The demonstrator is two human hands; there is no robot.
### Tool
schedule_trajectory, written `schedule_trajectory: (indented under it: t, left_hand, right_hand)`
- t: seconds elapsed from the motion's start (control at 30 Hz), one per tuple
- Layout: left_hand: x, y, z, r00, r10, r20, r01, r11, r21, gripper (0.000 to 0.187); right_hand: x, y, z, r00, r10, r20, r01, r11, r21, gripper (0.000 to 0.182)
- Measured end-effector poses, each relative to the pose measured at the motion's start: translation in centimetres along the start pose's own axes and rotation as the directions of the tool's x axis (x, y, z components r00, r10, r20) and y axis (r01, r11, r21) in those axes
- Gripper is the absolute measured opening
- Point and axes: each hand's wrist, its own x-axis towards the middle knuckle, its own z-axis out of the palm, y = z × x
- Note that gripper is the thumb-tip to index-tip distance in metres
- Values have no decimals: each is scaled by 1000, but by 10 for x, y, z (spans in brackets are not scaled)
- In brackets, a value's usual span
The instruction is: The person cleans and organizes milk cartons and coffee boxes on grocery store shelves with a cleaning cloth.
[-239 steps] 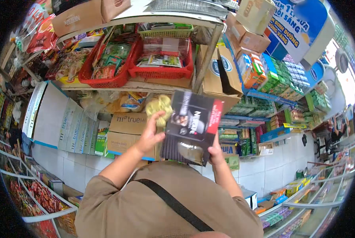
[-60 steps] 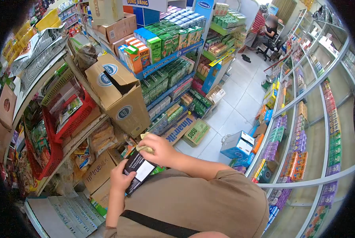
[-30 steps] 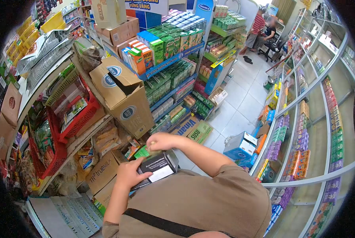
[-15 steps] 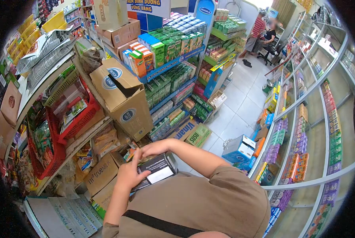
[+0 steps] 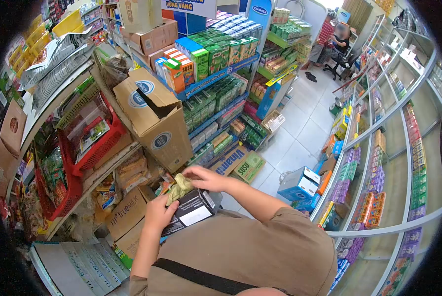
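Beside shop shelves (image 5: 132, 153), our left hand (image 5: 158, 215) gripped the black box (image 5: 191, 213); our right hand (image 5: 206, 178) pinched a yellow cloth (image 5: 179, 186) on its top edge.

A torn-open cardboard box (image 5: 152, 116) sits beside red baskets (image 5: 90, 148) (packets inside); green cartons (image 5: 216, 49) line blue shelves above the tiled floor (image 5: 305, 133).

Left hand (image 5: 158, 215) curled in a grip, right hand (image 5: 204, 177) pinching, forearms bent
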Motion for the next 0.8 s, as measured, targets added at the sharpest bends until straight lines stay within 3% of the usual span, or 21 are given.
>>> schedule_trajectory:
  t: [0.1,0.17,0.2,0.27,0.4,0.47,0.57,0.8]
  left_hand:
    - [-4,-10,4,998,-31,-49,28,997,-69,33]
    - [-3,-8,5,996,-11,-93,4,996,-84,32]
    - [-2,-9,5,996,-25,-90,18,996,-86,31]
    - [-1,-7,5,995,-76,-57,73,995,-61,29]
    - [7,-10,6,979,129,-157,-139,989,-56,26]
    - [11,-9,3,972,188,-141,-195,980,-41,27]
    - [14,-8,-6,990,-41,133,49,997,-59,29]
    - [17,-9,-13,978,-121,172,130,991,-42,30]
  right_hand:
    - [-26,2,-5,985,-55,166,88,976,-200,74]
    - [-33,-25,-7,974,-87,207,140,957,-256,87]
    - [-33,-24,-7,970,-128,206,184,942,-282,104]
    - [-35,-26,-9,967,-153,205,212,927,-309,112]
    - [-42,-33,-11,946,-180,271,279,878,-389,122]
    - [-48,-38,-8,949,-157,275,262,875,-408,123]
    - [-52,-38,-7,953,-123,276,234,878,-418,122]
    - [-55,-49,2,966,-189,179,254,827,-501,99]
